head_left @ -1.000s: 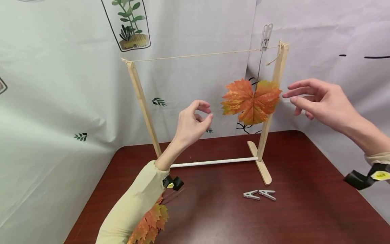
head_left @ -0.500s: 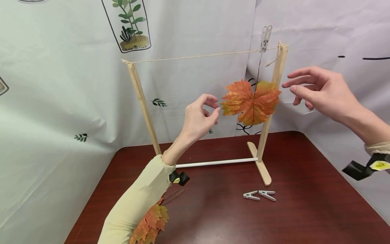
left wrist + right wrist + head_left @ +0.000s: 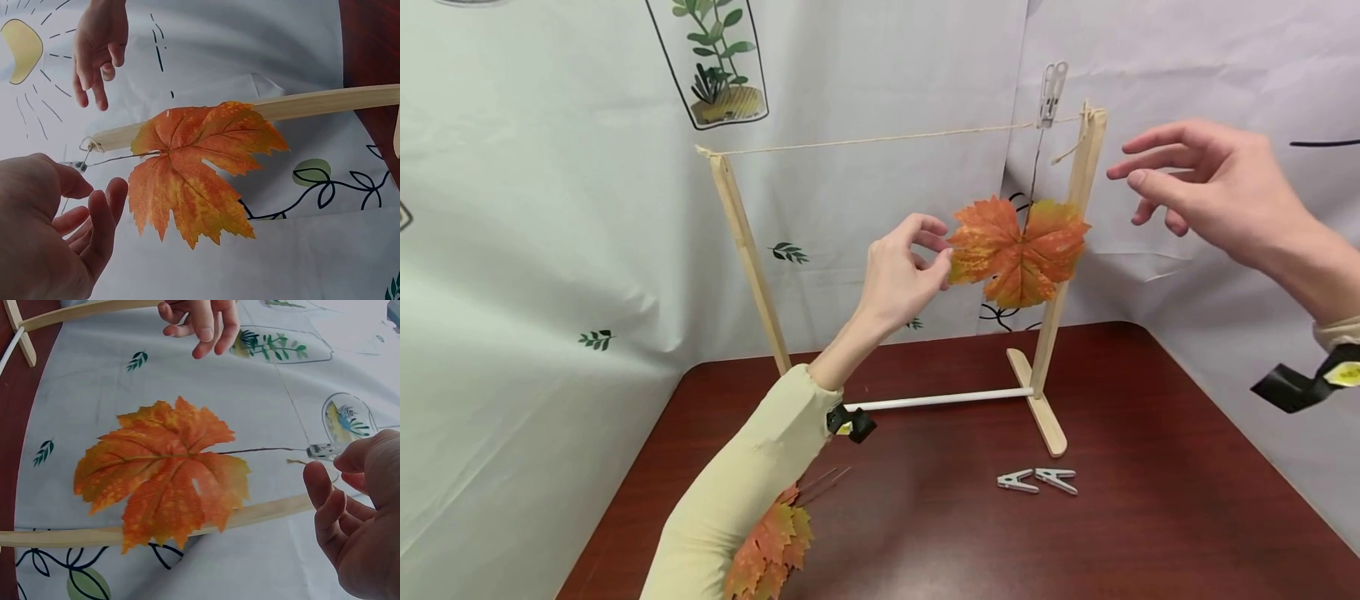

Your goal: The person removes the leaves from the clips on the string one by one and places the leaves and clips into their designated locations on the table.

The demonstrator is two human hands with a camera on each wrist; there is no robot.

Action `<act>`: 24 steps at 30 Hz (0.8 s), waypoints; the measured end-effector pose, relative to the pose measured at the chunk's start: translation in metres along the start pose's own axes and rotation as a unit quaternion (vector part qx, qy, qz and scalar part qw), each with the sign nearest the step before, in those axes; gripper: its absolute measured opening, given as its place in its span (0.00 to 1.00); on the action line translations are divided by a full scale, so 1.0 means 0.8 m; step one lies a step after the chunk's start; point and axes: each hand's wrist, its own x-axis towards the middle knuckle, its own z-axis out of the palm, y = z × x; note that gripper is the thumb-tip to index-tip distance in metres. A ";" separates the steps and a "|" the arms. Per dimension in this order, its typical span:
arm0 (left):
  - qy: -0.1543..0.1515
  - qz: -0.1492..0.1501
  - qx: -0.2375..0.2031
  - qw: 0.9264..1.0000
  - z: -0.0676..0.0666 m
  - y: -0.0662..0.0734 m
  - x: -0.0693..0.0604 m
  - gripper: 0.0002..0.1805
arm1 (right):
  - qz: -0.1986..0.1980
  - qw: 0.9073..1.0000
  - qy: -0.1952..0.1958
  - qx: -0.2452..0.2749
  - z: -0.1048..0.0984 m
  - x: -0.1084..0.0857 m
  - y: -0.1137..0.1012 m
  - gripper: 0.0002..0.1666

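An orange artificial maple leaf (image 3: 1021, 250) hangs by its thin stem from a white clothespin (image 3: 1051, 96) on a string. My left hand (image 3: 902, 271) is just left of the leaf, its fingers loosely bent with nothing between them. A gap separates this left hand (image 3: 203, 322) from the leaf (image 3: 165, 469) in the right wrist view. To the right of the wooden post, my right hand (image 3: 1217, 187) hovers with relaxed, parted fingers and holds nothing. The right wrist view has the clothespin (image 3: 320, 450) close beyond those fingertips.
The string (image 3: 880, 138) spans two wooden posts, joined low by a white rod (image 3: 940, 400). Two clothespins (image 3: 1056, 478) lie on the dark red table (image 3: 925, 517). More leaves (image 3: 771, 542) lie at the lower left, partly behind my left sleeve (image 3: 737, 492).
My left hand has moved right and up, closer to the hanging leaf. My right hand has risen and drawn slightly away to the right. The leaf and clothespins stay in place.
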 end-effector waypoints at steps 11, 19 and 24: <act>-0.008 -0.010 0.000 1.000 0.015 0.008 0.020 0.12 | 0.008 1.000 0.002 -0.008 -0.001 0.017 -0.014 0.17; -0.010 -0.018 -0.007 1.000 0.025 0.014 0.033 0.12 | -0.007 1.000 0.007 0.014 -0.005 0.028 -0.016 0.16; -0.013 -0.035 -0.011 0.999 0.030 0.016 0.038 0.12 | 0.008 0.999 0.010 0.043 -0.005 0.036 -0.017 0.16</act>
